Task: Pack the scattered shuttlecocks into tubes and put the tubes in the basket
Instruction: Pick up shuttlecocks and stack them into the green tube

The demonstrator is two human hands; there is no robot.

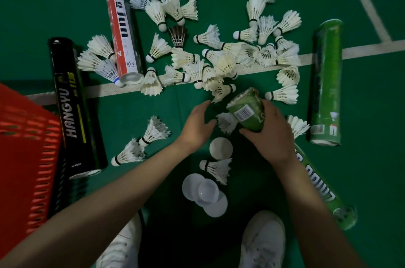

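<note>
My right hand grips a green tube that points up toward the camera, its mouth tilted away. My left hand hovers beside it with curled fingers, touching the feathers of a white shuttlecock at the tube's lower side. Whether the fingers pinch it I cannot tell. Several white shuttlecocks lie scattered on the green floor ahead, with one dark-feathered one among them. The red basket stands at the left edge.
Tubes lie around: a red-and-white one, a black one, a green one at right, another green one under my right forearm. White lids and a lone lid lie near my white shoes.
</note>
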